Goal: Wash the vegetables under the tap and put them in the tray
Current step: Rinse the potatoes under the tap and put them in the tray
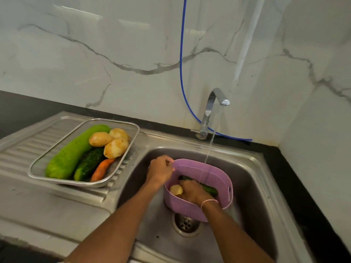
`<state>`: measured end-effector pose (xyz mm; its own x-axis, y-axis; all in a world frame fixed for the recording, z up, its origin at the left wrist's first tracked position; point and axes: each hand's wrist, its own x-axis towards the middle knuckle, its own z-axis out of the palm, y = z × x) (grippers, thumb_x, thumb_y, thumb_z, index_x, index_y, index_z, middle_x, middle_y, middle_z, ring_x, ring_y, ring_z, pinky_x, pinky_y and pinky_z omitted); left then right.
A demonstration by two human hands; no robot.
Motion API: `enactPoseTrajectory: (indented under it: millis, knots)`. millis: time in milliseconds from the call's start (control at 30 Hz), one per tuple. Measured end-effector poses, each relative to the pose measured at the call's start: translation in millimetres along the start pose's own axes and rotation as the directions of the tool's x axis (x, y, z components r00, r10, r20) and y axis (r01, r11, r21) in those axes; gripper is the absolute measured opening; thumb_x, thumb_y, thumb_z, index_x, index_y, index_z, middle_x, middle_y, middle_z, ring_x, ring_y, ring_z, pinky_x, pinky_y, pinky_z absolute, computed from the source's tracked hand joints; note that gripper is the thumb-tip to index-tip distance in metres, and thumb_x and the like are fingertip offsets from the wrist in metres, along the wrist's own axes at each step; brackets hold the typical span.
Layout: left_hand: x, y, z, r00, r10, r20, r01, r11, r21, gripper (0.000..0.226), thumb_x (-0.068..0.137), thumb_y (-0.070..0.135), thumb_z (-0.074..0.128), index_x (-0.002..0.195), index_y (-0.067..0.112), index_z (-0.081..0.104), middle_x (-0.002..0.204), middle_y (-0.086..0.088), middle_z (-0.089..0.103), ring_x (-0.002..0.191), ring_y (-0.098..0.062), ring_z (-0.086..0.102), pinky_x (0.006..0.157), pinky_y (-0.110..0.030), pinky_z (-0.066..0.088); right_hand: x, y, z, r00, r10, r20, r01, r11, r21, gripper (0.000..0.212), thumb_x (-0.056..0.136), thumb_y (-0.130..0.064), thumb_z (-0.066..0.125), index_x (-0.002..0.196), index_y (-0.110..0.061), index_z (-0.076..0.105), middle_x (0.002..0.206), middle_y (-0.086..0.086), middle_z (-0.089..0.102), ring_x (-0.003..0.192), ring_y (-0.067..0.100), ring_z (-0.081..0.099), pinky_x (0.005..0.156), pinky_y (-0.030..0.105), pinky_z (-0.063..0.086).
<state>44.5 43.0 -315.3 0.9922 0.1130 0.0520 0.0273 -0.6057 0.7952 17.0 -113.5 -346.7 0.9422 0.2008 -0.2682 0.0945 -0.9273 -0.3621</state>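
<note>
A purple perforated basket (205,172) sits in the steel sink (252,179) under the running tap (212,109). My left hand (161,170) grips the basket's left rim. Inside the basket, my right hand (193,192) reaches down onto the vegetables, beside a potato (176,189) and over a dark green cucumber (209,189); what its fingers hold is hidden. On the drainboard at the left stands a metal mesh tray (121,164). It holds a large light green gourd (70,154), a dark cucumber (89,164), a carrot (101,169) and three potatoes (115,148).
The sink drain (186,223) lies just below the basket. A blue hose (182,54) runs down the marble wall behind the tap. Black countertop (303,186) borders the sink at the right and back. The ribbed drainboard (28,147) extends left of the tray.
</note>
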Motion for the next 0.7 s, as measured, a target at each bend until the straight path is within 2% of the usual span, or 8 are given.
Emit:
enactPoseTrajectory:
  millis: [133,200,333,433,500,567,633,700]
  knots:
    - [5.5,6.0,-0.8,0.998,0.070,-0.001,-0.069,0.992,0.110,0.017,0.095,0.020,0.063,0.103,0.029,0.075,0.100,0.004,0.077,0.096,-0.020,0.072,0.088,-0.041,0.061,8.6,4.4,5.1,1.000,0.023,0.001,-0.023,1.000,-0.014,0.045,0.091,-0.040,0.073,0.130,-0.024,0.057,0.128,0.004,0.068,0.117,0.030,0.065,0.102,0.049,0.053]
    - [5.4,9.5,2.0,0.994,0.105,-0.003,-0.104,0.986,0.128,0.017,0.097,0.021,0.061,0.104,0.029,0.074,0.100,0.004,0.077,0.096,-0.020,0.072,0.089,-0.042,0.061,6.2,6.2,1.6,1.000,0.022,-0.015,-0.022,1.000,-0.011,0.054,0.087,-0.038,0.078,0.133,-0.025,0.051,0.131,0.002,0.065,0.119,0.030,0.062,0.101,0.046,0.050]
    - [5.2,15.1,5.8,0.988,0.155,0.025,-0.157,0.980,0.126,0.017,0.100,0.023,0.059,0.108,0.029,0.073,0.100,0.003,0.076,0.094,-0.019,0.072,0.088,-0.043,0.062,2.9,7.0,-9.9,0.999,0.004,-0.050,0.000,0.997,0.072,0.046,0.089,-0.024,0.082,0.128,-0.024,0.059,0.126,0.001,0.069,0.118,0.028,0.064,0.103,0.047,0.053]
    - [4.3,20.4,8.4,0.979,0.187,0.075,-0.195,0.973,0.121,0.020,0.100,0.023,0.057,0.110,0.031,0.072,0.105,0.001,0.077,0.101,-0.022,0.072,0.092,-0.043,0.059,-4.7,11.6,-29.2,0.997,0.010,-0.080,0.011,0.968,0.251,0.041,0.098,-0.011,0.069,0.137,-0.023,0.061,0.131,0.005,0.068,0.119,0.027,0.065,0.104,0.045,0.056]
    - [2.4,25.9,12.7,0.962,0.235,0.141,-0.250,0.964,0.096,0.023,0.102,0.025,0.055,0.118,0.028,0.070,0.115,-0.002,0.076,0.110,-0.024,0.069,0.097,-0.040,0.055,-17.2,12.5,-48.8,0.988,0.116,-0.104,-0.038,0.828,0.560,0.030,0.107,-0.013,0.056,0.136,-0.022,0.058,0.129,0.006,0.065,0.114,0.028,0.068,0.091,0.043,0.064]
    - [-3.6,32.6,20.2,0.928,0.276,0.251,-0.289,0.957,0.014,0.028,0.106,0.029,0.049,0.129,0.024,0.066,0.119,-0.006,0.074,0.111,-0.024,0.069,0.097,-0.040,0.055,-28.9,9.2,-68.1,0.983,0.179,-0.045,-0.059,0.536,0.842,0.022,0.109,-0.014,0.055,0.131,-0.015,0.054,0.131,0.013,0.062,0.111,0.030,0.072,0.082,0.042,0.067]
    - [-10.2,37.1,29.5,0.890,0.246,0.384,-0.211,0.969,-0.131,0.032,0.111,0.032,0.039,0.135,0.022,0.057,0.106,-0.012,0.076,0.093,-0.026,0.075,0.086,-0.043,0.061,-38.5,7.8,-79.1,0.983,0.186,-0.010,-0.054,0.336,0.940,0.024,0.107,-0.009,0.059,0.130,-0.010,0.051,0.130,0.019,0.062,0.108,0.031,0.073,0.081,0.043,0.067]
    - [-15.2,40.1,35.8,0.854,0.190,0.484,-0.073,0.965,-0.250,0.029,0.112,0.032,0.036,0.135,0.023,0.051,0.094,-0.017,0.075,0.079,-0.031,0.077,0.078,-0.047,0.064,-45.4,10.0,-80.4,0.980,0.198,-0.018,-0.028,0.226,0.974,0.031,0.104,-0.002,0.061,0.132,-0.009,0.051,0.130,0.020,0.062,0.108,0.033,0.073,0.081,0.043,0.066]
